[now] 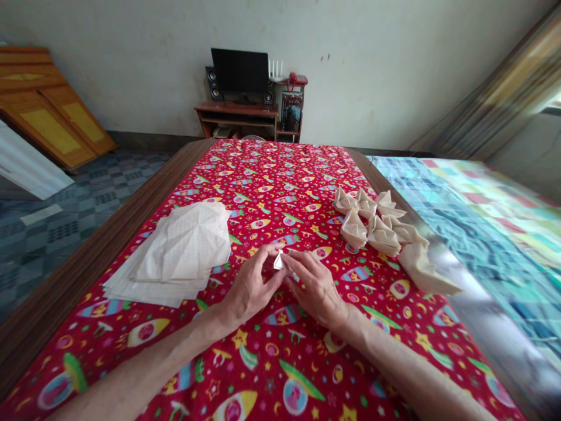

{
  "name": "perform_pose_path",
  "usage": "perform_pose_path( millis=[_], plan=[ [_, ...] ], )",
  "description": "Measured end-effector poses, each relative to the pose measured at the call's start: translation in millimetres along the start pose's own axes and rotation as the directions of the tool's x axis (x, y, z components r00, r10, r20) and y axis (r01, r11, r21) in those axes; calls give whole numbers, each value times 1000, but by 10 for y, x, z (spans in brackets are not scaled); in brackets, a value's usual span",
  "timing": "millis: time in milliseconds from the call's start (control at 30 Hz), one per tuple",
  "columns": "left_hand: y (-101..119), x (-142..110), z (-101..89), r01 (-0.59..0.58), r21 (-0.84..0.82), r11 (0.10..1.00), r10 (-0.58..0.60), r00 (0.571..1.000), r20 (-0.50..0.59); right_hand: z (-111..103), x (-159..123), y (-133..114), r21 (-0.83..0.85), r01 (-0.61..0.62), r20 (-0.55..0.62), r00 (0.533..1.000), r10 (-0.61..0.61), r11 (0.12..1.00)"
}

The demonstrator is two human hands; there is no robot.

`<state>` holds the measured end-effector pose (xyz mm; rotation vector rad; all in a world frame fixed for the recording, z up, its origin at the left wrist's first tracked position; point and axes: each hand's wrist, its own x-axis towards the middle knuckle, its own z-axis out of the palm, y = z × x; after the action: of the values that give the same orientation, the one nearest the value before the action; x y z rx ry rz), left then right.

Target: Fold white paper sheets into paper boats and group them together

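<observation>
My left hand (252, 286) and my right hand (315, 286) meet at the fingertips over the red printed tablecloth (280, 362). Both pinch a small folded piece of white paper (279, 262), and the fingers hide much of it. To my left lies a stack of pale paper sheets (153, 289), topped by a creased, partly folded sheet (188, 242). Several folded cream paper boat-like shapes (372, 225) sit in a cluster to the right of my right hand, apart from it. A larger folded piece (425, 270) lies at the cluster's near right.
The cloth lies on a wooden table whose brown edge (100, 245) runs along the left. A colourful quilted bed (473, 234) lies beyond the right edge. At the far wall stands a wooden desk (236, 114) with a monitor (239, 71), speakers and a red telephone (298, 79).
</observation>
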<state>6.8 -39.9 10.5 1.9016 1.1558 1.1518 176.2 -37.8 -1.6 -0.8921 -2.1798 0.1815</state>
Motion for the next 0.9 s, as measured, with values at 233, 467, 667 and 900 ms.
perform_pose_path(
  millis=[233, 467, 667, 900],
  plan=[
    [-37, -20, -21, -144, 195, 970, 148, 989, -5, -1, 22, 22, 170, -8, -24, 1000, 12, 985],
    [-37, -4, -28, -166, 207, 964, 166, 986, 18, 5, 2, 30, 163, -51, -10, 999, 54, 985],
    [6, -25, -10, -177, 238, 955, 183, 983, -3, -14, 5, -49, 136, -84, 24, 996, 81, 987],
    [60, -22, -15, -221, 262, 939, 231, 973, -6, -28, 9, -103, -86, -82, 65, 994, 88, 993]
  ],
)
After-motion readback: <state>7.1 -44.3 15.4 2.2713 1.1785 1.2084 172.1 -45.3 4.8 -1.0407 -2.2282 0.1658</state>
